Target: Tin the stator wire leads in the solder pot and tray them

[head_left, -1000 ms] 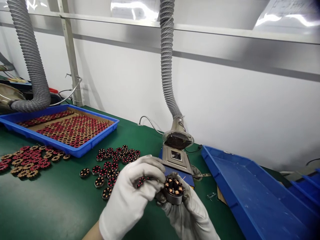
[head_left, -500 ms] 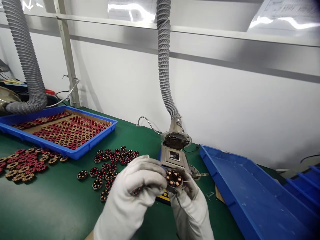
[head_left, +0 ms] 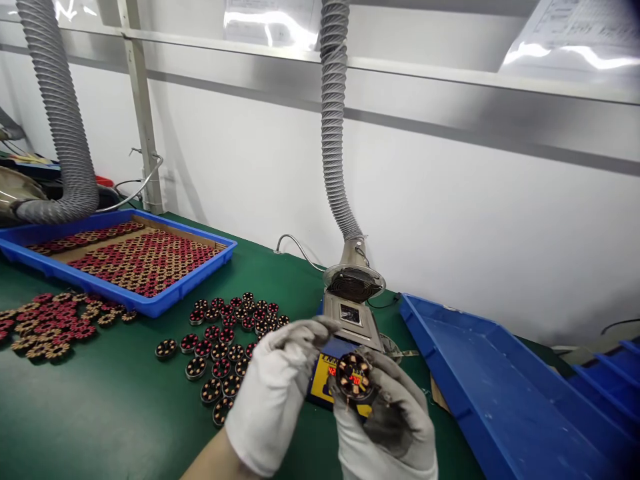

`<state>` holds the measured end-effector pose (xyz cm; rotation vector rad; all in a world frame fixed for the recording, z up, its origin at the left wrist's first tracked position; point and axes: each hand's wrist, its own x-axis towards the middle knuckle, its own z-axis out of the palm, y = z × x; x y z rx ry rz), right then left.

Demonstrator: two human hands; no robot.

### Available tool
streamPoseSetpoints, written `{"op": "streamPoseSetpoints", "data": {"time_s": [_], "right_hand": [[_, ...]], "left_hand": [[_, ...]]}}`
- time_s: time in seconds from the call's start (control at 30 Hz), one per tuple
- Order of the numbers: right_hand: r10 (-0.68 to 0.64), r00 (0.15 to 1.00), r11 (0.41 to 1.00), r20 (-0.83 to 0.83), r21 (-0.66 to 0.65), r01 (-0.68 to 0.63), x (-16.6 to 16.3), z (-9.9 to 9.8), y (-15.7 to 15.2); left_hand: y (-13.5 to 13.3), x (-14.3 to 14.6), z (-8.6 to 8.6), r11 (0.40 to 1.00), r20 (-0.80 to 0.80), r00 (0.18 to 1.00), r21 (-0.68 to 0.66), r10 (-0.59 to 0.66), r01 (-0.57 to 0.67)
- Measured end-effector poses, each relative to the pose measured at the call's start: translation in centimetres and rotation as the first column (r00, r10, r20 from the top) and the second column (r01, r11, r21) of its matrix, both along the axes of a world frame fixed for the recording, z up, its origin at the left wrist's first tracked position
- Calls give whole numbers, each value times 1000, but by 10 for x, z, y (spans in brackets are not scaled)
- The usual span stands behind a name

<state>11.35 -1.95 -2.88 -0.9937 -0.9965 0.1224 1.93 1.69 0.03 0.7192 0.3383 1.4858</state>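
Note:
In white gloves with grey, soiled fingers, both my hands are over the green bench. My right hand point(head_left: 395, 407) grips a round motor stator point(head_left: 354, 377) with a dark rim and copper-coloured coils, its face tilted toward me. Red digits of a display show through its open middle. Left of it and apart from it is my left hand point(head_left: 290, 373), its fingers bent and pressed together; anything in them is hidden. Just behind the hands stands a heated solder pot point(head_left: 350, 313) with a shiny square bath and a blue and yellow control panel point(head_left: 323, 383).
Several similar round parts point(head_left: 220, 350) lie left of my left hand. Loose red and tan cores point(head_left: 50, 327) are farther left, before a blue tray point(head_left: 155, 307) of more cores. A blue tray point(head_left: 450, 373) stands at right. An extraction hose point(head_left: 334, 120) hangs behind the pot.
My left hand has drawn away from the stator, its fingers now higher. My right hand has lowered slightly and turned the stator's face more toward me, uncovering the control panel.

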Motion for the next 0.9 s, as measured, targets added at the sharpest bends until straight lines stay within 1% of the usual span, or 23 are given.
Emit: {"op": "streamPoseSetpoints", "data": {"time_s": [0.03, 0.07, 0.13, 0.17, 0.2, 0.27, 0.33, 0.37, 0.4, 0.43, 0.47, 0.53, 0.57, 0.6, 0.67, 0.7, 0.77, 0.83, 0.87, 0.9], "right_hand": [[-13, 1000, 1000, -20, 19, 13, 2, 0, 1], [-11, 1000, 999, -21, 49, 12, 4, 1, 2], [10, 1000, 995, 23, 96, -12, 4, 0, 3], [11, 999, 993, 48, 113, -17, 3, -2, 4], [6, 998, 991, 66, 135, -14, 3, -3, 5], [-21, 996, 983, 84, 182, 6, 1, -6, 6], [-40, 987, 975, 153, 223, 5, 2, -8, 8], [-44, 977, 972, 209, 237, -7, 4, -9, 9], [-45, 963, 969, 267, 246, -23, 6, -9, 9], [-46, 946, 967, 321, 253, -39, 7, -10, 9], [-48, 934, 965, 355, 259, -49, 9, -10, 10], [-48, 928, 964, 370, 259, -53, 10, -11, 9], [-44, 927, 966, 372, 253, -56, 9, -12, 9], [-38, 925, 966, 378, 250, -62, 9, -12, 9], [-16, 925, 969, 379, 234, -79, 7, -13, 8], [-4, 924, 970, 381, 227, -90, 6, -13, 8], [19, 926, 969, 376, 220, -110, 5, -12, 7], [33, 926, 967, 377, 222, -125, 4, -11, 7], [38, 924, 965, 380, 224, -132, 4, -11, 7], [40, 925, 965, 378, 225, -134, 5, -12, 7]], "left_hand": [[1, -3, 3, 1000, -2, 1000, 0, 23, -23], [2, -5, 6, 1000, -61, 998, -4, 10, -10], [3, -8, 12, 997, -264, 962, -41, -72, 63], [3, -8, 13, 994, -340, 934, -66, -106, 89], [2, -7, 14, 993, -373, 922, -88, -108, 80], [-1, -5, 12, 996, -336, 942, -88, -17, -14], [-2, -5, 8, 990, -222, 966, -28, 128, -138], [-3, -6, 7, 984, -180, 968, 5, 176, -178], [-3, -7, 7, 983, -156, 970, 37, 186, -182], [-3, -9, 8, 988, -159, 975, 57, 152, -145], [-3, -10, 9, 995, -187, 978, 53, 94, -85], [-4, -11, 12, 998, -260, 964, 3, -54, 56], [-4, -11, 13, 995, -279, 955, -23, -100, 97], [-4, -10, 13, 993, -290, 950, -47, -115, 106], [-4, -9, 12, 995, -302, 948, -58, -96, 82], [-3, -9, 11, 998, -290, 955, -48, -62, 50], [0, -10, 8, 997, -216, 975, -24, 60, -67], [2, -12, 8, 982, -125, 975, -6, 185, -187], [2, -12, 8, 980, -112, 974, -1, 195, -197], [1, -13, 10, 988, -130, 980, 2, 152, -153]]}}
